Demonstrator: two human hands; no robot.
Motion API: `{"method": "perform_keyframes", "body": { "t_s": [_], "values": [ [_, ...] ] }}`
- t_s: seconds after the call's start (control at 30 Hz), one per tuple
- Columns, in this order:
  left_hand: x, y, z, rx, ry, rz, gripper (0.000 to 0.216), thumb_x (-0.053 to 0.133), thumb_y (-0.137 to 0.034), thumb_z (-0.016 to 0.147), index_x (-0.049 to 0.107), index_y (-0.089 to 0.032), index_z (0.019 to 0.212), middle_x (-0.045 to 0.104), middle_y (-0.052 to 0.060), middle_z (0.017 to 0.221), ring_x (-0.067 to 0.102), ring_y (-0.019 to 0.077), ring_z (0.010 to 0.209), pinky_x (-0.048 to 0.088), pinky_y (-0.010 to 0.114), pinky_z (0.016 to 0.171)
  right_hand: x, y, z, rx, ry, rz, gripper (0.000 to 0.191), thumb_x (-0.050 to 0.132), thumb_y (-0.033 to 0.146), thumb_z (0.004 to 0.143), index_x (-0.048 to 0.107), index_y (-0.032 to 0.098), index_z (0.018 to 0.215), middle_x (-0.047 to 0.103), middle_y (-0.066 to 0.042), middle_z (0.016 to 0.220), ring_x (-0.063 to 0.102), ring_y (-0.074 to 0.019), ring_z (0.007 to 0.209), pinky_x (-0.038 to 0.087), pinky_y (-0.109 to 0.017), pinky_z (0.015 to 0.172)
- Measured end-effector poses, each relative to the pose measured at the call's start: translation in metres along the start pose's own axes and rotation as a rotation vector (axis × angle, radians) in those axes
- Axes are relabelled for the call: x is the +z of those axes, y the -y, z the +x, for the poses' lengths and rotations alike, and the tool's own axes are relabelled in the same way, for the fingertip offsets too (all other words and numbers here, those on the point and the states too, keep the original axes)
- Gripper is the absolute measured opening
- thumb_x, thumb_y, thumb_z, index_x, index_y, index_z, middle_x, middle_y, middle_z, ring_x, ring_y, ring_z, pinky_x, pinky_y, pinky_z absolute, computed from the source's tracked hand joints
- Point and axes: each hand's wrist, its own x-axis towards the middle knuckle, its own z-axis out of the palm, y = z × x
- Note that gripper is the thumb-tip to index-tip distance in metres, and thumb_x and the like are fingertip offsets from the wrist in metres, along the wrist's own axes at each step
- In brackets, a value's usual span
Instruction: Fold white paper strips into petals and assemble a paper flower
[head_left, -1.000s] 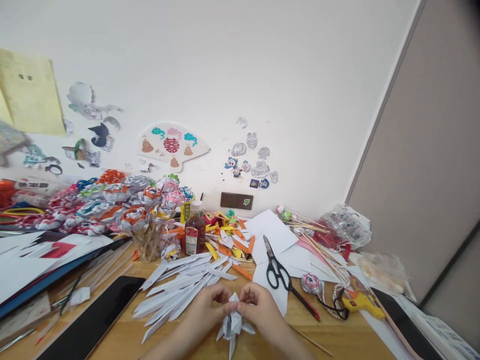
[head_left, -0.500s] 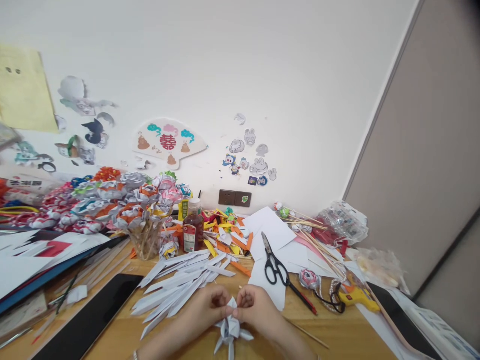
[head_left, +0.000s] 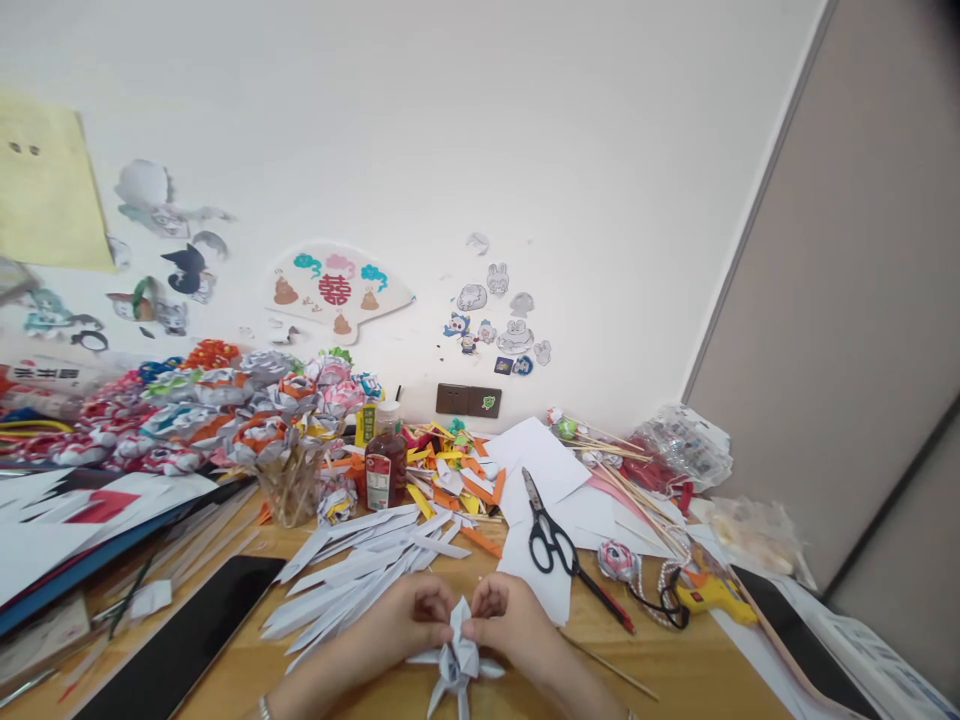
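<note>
Between my two hands, at the front of the desk, is a folded white paper piece (head_left: 459, 660) with several pointed strips sticking out at its sides and bottom. My left hand (head_left: 424, 612) pinches its upper part from the left, thumb and fingers curled in. From the right, my right hand (head_left: 501, 618) grips the same upper fold, with the thumb on the paper. A pointed tip rises between the two thumbs. Loose white paper strips (head_left: 360, 570) lie fanned out just beyond my left hand. Black-handled scissors (head_left: 551, 540) rest on white sheets past my right hand.
Left of my arms lies a black phone-like slab (head_left: 187, 635). Farther back stand a sauce bottle (head_left: 385, 460) and a jar of paper flowers (head_left: 289, 490). Orange and yellow paper scraps (head_left: 457, 470), a yellow glue gun (head_left: 716, 600) and wooden sticks (head_left: 611, 668) lie around.
The thumbs have moved slightly apart on the upper fold, and more of the paper tip shows between them. A strip now sticks out to the left below my left hand.
</note>
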Motion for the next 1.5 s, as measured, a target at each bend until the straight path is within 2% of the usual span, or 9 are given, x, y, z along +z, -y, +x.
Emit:
{"method": "perform_keyframes", "body": {
  "t_s": [0.13,0.5,0.67,0.8,1.03,1.17,1.23,1.37,1.5],
  "values": [
    [0.004,-0.001,-0.002,0.017,-0.049,0.151,0.026,0.069,-0.038,0.063,0.060,-0.014,0.069,0.062,-0.001,0.067,0.057,0.0138,0.064,0.043,0.023,0.061,-0.002,0.002,-0.001,-0.011,0.059,-0.018,0.021,0.069,0.011,0.050,0.054,0.015,0.064,0.057,0.004,0.056,0.051,-0.0103,0.052,0.038,-0.023,0.053],
    [0.009,-0.001,-0.002,-0.002,-0.107,0.231,0.011,0.062,-0.023,0.063,0.055,-0.014,0.062,0.058,-0.003,0.059,0.054,0.0118,0.057,0.041,0.021,0.054,0.005,0.009,-0.008,-0.070,-0.052,-0.250,0.018,0.057,-0.001,0.052,0.055,0.015,0.060,0.051,0.007,0.054,0.045,-0.0087,0.052,0.033,-0.020,0.049],
    [0.003,0.002,-0.003,-0.022,-0.026,0.159,0.019,0.067,-0.029,0.062,0.058,-0.014,0.070,0.062,-0.002,0.064,0.056,0.0126,0.061,0.044,0.023,0.059,0.006,0.008,-0.006,-0.075,-0.076,-0.265,0.017,0.058,0.001,0.053,0.056,0.015,0.061,0.053,0.006,0.055,0.048,-0.0097,0.054,0.035,-0.020,0.052],
    [-0.001,-0.007,-0.006,-0.008,0.007,0.110,0.021,0.070,-0.029,0.062,0.061,-0.016,0.076,0.066,-0.001,0.073,0.060,0.0145,0.071,0.046,0.024,0.067,0.003,0.004,-0.001,-0.068,-0.103,-0.197,0.016,0.060,0.003,0.053,0.055,0.016,0.061,0.055,0.005,0.055,0.050,-0.0109,0.054,0.037,-0.021,0.053],
    [0.007,-0.017,-0.010,-0.006,-0.048,0.217,0.009,0.065,-0.024,0.064,0.063,-0.015,0.068,0.063,-0.001,0.067,0.057,0.0137,0.066,0.044,0.022,0.062,0.002,0.006,-0.008,-0.094,0.037,-0.321,0.017,0.059,0.003,0.055,0.060,0.016,0.066,0.054,0.005,0.058,0.047,-0.0101,0.054,0.035,-0.020,0.053],
    [0.010,-0.014,-0.009,-0.019,-0.093,0.284,0.006,0.060,-0.021,0.066,0.062,-0.015,0.065,0.059,-0.002,0.061,0.053,0.0124,0.060,0.039,0.020,0.054,0.004,0.007,-0.011,-0.152,0.029,-0.410,0.017,0.057,0.003,0.057,0.063,0.016,0.066,0.053,0.005,0.057,0.046,-0.0099,0.054,0.035,-0.019,0.052],
    [0.008,-0.014,-0.008,-0.022,-0.093,0.225,0.006,0.062,-0.019,0.064,0.061,-0.015,0.068,0.058,-0.003,0.060,0.053,0.0126,0.059,0.039,0.021,0.055,0.006,0.008,-0.011,-0.179,-0.003,-0.409,0.018,0.056,0.002,0.057,0.064,0.016,0.066,0.055,0.004,0.058,0.048,-0.0107,0.056,0.036,-0.020,0.054],
    [-0.002,-0.014,-0.009,-0.088,0.007,-0.181,0.030,0.066,-0.029,0.067,0.058,-0.017,0.094,0.063,-0.003,0.064,0.058,0.0149,0.063,0.043,0.025,0.062,0.008,0.011,-0.010,-0.225,-0.059,-0.400,0.017,0.057,0.003,0.059,0.065,0.016,0.065,0.062,0.002,0.065,0.055,-0.0140,0.064,0.040,-0.023,0.062],
    [-0.006,-0.011,-0.011,-0.147,0.102,-0.357,0.032,0.064,-0.042,0.071,0.063,-0.013,0.086,0.066,0.002,0.072,0.060,0.0156,0.069,0.043,0.025,0.067,0.010,0.011,-0.011,-0.226,-0.098,-0.397,0.016,0.060,0.004,0.061,0.067,0.016,0.068,0.066,-0.001,0.071,0.059,-0.0168,0.072,0.042,-0.025,0.068]
  ]
}}
